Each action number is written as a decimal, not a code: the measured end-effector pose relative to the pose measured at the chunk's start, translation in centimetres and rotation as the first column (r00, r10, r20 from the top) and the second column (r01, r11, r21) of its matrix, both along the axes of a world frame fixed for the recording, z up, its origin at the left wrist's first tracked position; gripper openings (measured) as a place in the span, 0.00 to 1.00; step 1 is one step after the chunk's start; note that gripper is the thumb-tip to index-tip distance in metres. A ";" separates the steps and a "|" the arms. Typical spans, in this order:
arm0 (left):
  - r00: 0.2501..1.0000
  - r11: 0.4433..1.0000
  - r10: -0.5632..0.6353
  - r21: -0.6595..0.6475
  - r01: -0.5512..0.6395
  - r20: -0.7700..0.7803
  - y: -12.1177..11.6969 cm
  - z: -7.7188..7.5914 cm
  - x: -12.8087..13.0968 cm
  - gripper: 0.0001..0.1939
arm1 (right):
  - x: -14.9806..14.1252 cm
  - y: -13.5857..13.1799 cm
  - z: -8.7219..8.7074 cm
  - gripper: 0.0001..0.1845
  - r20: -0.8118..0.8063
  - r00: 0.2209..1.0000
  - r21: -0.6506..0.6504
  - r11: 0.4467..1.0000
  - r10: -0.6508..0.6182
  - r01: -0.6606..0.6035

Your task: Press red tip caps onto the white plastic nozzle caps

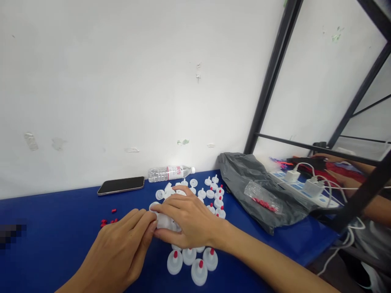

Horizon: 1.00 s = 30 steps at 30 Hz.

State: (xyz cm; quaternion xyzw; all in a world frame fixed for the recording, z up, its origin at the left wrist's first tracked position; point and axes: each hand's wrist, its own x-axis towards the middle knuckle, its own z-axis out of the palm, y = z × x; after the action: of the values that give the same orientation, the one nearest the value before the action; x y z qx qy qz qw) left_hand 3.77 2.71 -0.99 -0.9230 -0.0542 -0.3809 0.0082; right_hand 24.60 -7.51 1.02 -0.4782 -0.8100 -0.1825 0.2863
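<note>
My left hand (126,240) is closed, with thumb and fingers pinched together beside a translucent white nozzle cap (164,221). What its fingertips hold, if anything, is hidden. My right hand (191,215) curls around that same cap, its fingertips meeting those of my left hand. Under and around my right hand lie several white nozzle caps, some bare, others such as the near nozzle cap (199,273) with a small red tip on the spout. Loose red tips (104,222) are scattered on the blue table (55,240), left of my hands.
A phone (121,186) and a clear plastic bottle (169,173) lie along the wall. To the right, a grey plastic bag (244,175) carries a clear packet of red tips (263,199). Beyond are a power strip (317,199), a black metal frame (269,81) and another person's arm (374,211).
</note>
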 end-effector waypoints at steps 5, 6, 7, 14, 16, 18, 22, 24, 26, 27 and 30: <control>0.998 0.999 0.032 0.034 -0.030 -0.048 0.2 0.3 0.1 0.13 | 0.3 0.4 -0.4 0.18 0.079 0.996 0.035 0.999 0.030 -0.033; 0.998 0.998 0.032 0.056 -0.030 -0.046 0.3 0.4 0.2 0.14 | 0.3 0.4 -0.5 0.19 0.090 0.995 0.052 0.998 0.028 -0.033; 0.999 0.996 0.032 0.081 -0.029 -0.037 0.3 0.5 0.3 0.14 | 0.4 0.5 -0.5 0.19 0.096 0.995 0.062 0.998 0.024 -0.030; 0.994 0.998 0.056 -0.025 -0.054 0.089 -0.7 0.6 1.5 0.19 | 1.1 1.2 0.6 0.15 0.097 0.992 0.175 0.980 0.083 -0.099; 0.992 0.977 0.087 -0.202 -0.068 0.089 -1.0 0.6 1.6 0.22 | 1.9 1.3 1.1 0.11 0.137 0.990 0.193 0.979 0.041 -0.067; 0.987 0.915 0.146 -0.390 -0.106 0.073 -0.8 0.8 1.2 0.25 | 3.8 1.4 1.6 0.07 0.136 0.989 0.170 0.985 -0.050 0.027; 0.940 0.833 0.337 -0.451 -0.321 -0.046 1.8 1.9 -0.3 0.27 | 10.1 1.4 2.1 0.05 -0.085 0.932 0.158 0.918 -0.354 0.363; 0.917 0.876 0.379 -0.272 -0.398 -0.121 3.8 2.3 -0.8 0.25 | 13.0 1.6 1.9 0.06 -0.183 0.862 0.128 0.858 -0.473 0.498; 0.894 0.893 0.395 -0.139 -0.427 -0.209 5.7 2.2 -1.1 0.23 | 14.8 1.9 1.4 0.06 -0.222 0.813 0.068 0.823 -0.539 0.564; 0.879 0.893 0.404 -0.099 -0.439 -0.254 6.4 2.1 -1.2 0.22 | 15.2 2.0 1.1 0.06 -0.223 0.800 0.032 0.816 -0.557 0.578; 0.863 0.913 0.361 -0.054 -0.404 -0.353 7.8 1.2 -1.3 0.22 | 15.3 2.4 0.4 0.07 -0.181 0.791 -0.070 0.810 -0.584 0.582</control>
State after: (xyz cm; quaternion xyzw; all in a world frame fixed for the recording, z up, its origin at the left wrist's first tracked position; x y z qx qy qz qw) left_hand 2.47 10.50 0.25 -0.9436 -0.2580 -0.2046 0.0343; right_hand 39.90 -5.09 1.42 -0.7215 -0.5923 -0.2100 0.2909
